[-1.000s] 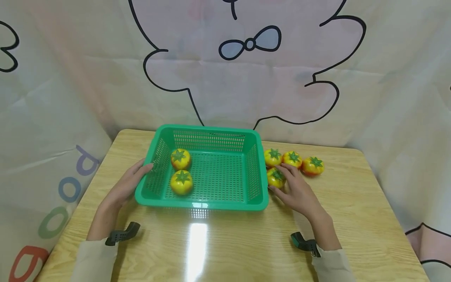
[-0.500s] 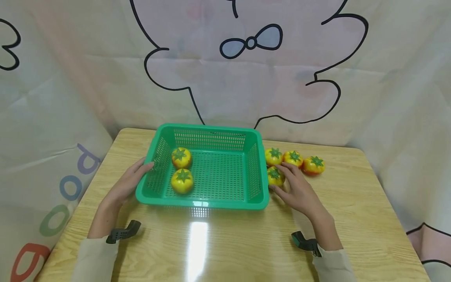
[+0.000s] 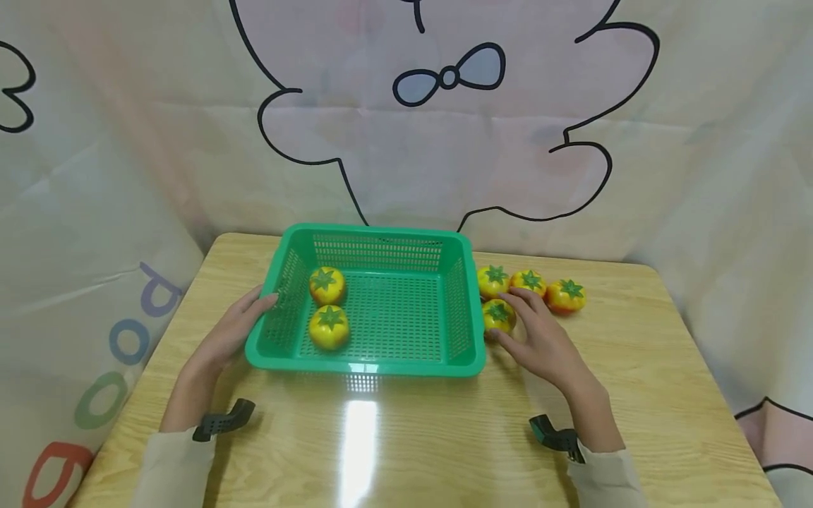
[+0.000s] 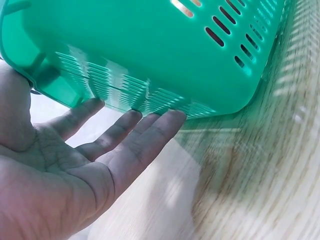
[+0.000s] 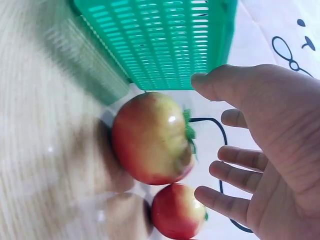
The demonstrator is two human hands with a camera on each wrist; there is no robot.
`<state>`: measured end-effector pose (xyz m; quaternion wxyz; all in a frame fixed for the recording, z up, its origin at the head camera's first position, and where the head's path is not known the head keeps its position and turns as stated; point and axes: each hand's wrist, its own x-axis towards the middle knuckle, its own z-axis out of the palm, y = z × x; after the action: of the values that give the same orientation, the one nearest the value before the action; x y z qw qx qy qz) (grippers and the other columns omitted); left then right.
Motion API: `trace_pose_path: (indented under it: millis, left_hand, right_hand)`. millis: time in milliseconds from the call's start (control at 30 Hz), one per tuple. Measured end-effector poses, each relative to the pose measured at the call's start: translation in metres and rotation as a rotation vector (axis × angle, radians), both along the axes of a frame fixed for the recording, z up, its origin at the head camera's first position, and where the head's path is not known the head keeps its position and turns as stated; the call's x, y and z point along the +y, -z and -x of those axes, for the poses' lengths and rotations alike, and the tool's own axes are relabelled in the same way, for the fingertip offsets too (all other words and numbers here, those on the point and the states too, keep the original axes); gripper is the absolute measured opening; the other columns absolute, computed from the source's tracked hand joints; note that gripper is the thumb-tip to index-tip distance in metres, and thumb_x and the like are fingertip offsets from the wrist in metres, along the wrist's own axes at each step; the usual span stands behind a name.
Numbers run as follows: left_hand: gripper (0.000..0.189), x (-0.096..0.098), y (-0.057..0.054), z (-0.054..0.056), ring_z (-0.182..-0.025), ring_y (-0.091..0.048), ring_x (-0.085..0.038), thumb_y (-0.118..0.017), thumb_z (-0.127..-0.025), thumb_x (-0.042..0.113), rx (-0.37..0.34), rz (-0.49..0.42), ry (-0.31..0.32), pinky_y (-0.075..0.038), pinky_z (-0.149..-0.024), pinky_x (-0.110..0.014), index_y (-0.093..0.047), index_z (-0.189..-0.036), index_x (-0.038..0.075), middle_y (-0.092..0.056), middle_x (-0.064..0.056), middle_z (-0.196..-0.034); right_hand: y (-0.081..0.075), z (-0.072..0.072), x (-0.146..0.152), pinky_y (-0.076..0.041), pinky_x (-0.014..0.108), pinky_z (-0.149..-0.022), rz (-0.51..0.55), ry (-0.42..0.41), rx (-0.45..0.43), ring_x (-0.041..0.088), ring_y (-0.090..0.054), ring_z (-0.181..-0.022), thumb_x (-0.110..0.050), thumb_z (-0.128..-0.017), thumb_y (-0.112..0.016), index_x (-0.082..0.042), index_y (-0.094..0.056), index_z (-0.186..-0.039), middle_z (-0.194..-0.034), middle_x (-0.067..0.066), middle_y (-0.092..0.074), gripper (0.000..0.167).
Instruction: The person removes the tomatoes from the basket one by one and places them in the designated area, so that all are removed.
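A green plastic basket (image 3: pixel 394 317) holds two yellow toy tomatoes with green star-shaped leaves, one farther back (image 3: pixel 327 286) and one nearer (image 3: pixel 329 327). My left hand (image 3: pixel 230 331) grips its left side, thumb over the rim and fingers against the outer wall; the left wrist view shows those fingertips (image 4: pixel 172 117) touching the slots. My right hand (image 3: pixel 540 346) is spread beside the nearest loose tomato (image 3: pixel 498 317), just outside the basket's right wall. In the right wrist view, that yellow-red tomato (image 5: pixel 150 140) stands apart from the relaxed fingers.
Behind the right hand, three more tomatoes, left (image 3: pixel 492 282), middle (image 3: pixel 528 282) and right (image 3: pixel 565 296), sit in a row. The wooden table (image 3: pixel 444 444) ends at a printed cloth backdrop (image 3: pixel 444 162). A dark cord (image 5: pixel 222 135) shows behind the tomatoes.
My right hand has drawn slightly right, and its fingers have spread a little wider around the nearest loose tomato. The left hand and basket stay in place.
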<state>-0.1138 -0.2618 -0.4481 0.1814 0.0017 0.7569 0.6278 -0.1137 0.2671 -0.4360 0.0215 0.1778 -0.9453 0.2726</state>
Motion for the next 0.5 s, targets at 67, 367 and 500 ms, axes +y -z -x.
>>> trace_pose_path:
  millis: [67, 367, 500]
  left_hand:
    - [0.073, 0.0, -0.002, -0.001, -0.105, -0.075, -0.017, -0.04, -0.113, 0.052, 0.001, 0.006, -0.006, -0.066, -0.086, -0.039, -0.017, -0.17, 0.013, -0.049, -0.036, -0.148]
    - [0.073, -0.002, -0.003, 0.001, -0.104, -0.076, -0.017, -0.039, -0.114, 0.052, 0.011, 0.012, 0.003, -0.066, -0.085, -0.039, -0.015, -0.171, 0.014, -0.05, -0.036, -0.148]
    - [0.073, 0.0, 0.001, 0.001, -0.102, -0.077, -0.018, -0.039, -0.114, 0.051, 0.005, 0.01, 0.006, -0.066, -0.084, -0.04, -0.015, -0.171, 0.013, -0.054, -0.035, -0.143]
  right_hand:
    - [-0.003, 0.001, 0.0, -0.047, 0.07, -0.111, 0.012, 0.002, 0.012, 0.048, -0.05, -0.141, -0.021, -0.098, -0.078, -0.005, -0.051, -0.153, -0.16, 0.025, -0.042, 0.063]
    - [-0.018, 0.0, -0.004, -0.045, 0.07, -0.113, 0.059, -0.01, 0.006, 0.046, -0.047, -0.145, -0.026, -0.101, -0.075, -0.008, -0.051, -0.155, -0.163, 0.022, -0.04, 0.061]
    - [-0.022, 0.001, -0.006, -0.047, 0.067, -0.113, 0.059, -0.033, 0.02, 0.043, -0.047, -0.147, -0.025, -0.101, -0.075, -0.009, -0.052, -0.155, -0.163, 0.021, -0.041, 0.06]
